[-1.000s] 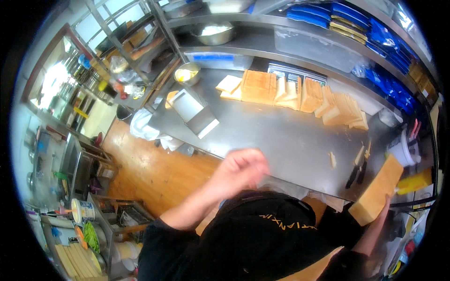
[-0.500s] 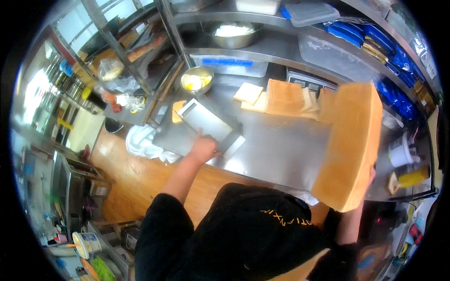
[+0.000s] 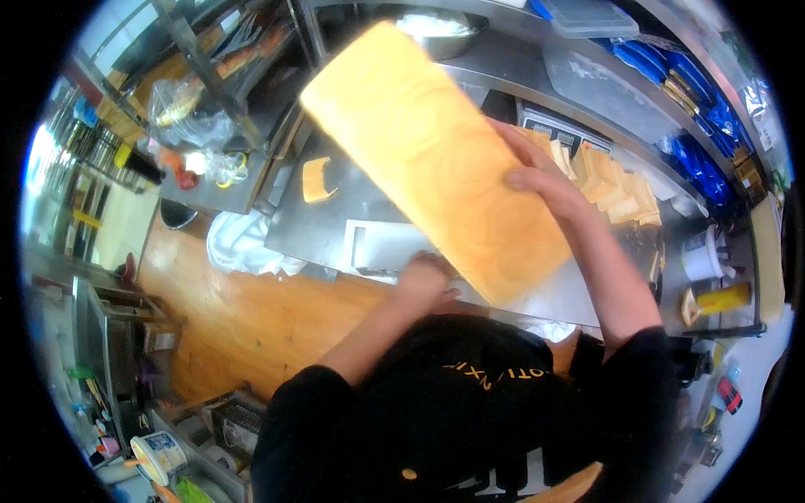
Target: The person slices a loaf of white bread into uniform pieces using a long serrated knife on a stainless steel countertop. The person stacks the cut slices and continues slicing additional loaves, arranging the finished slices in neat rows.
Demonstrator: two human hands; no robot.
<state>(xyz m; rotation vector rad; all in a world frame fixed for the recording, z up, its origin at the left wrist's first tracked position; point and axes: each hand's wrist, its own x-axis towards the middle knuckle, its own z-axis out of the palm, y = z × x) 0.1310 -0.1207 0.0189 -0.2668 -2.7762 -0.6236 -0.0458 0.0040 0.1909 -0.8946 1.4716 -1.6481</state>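
A long golden-brown loaf of bread (image 3: 436, 168) hangs slantwise above the steel worktop, its broad face towards me. My right hand (image 3: 545, 172) grips it along its right side, with the thumb over the broad face. Beneath its lower end lies a flat rectangular metal tray (image 3: 377, 243), partly hidden by the loaf. My left hand (image 3: 426, 277) is closed at the tray's near edge; the fingers show only in part. Cut bread slices (image 3: 616, 180) stand in a row behind my right forearm. A lone bread piece (image 3: 317, 180) lies on the worktop at the left.
A digital scale (image 3: 553, 126) stands behind the slices. Above it a steel shelf holds a metal bowl (image 3: 444, 42) of white stuff and a clear plastic box (image 3: 587, 84). White cloth (image 3: 243, 243) hangs at the worktop's left corner. A white tub (image 3: 698, 251) stands at the right.
The loaf has swung from the right to the middle, over the tray, and now hides the bowl of yellow pieces. The tray has turned more parallel to the worktop's near edge, with my left hand at it.
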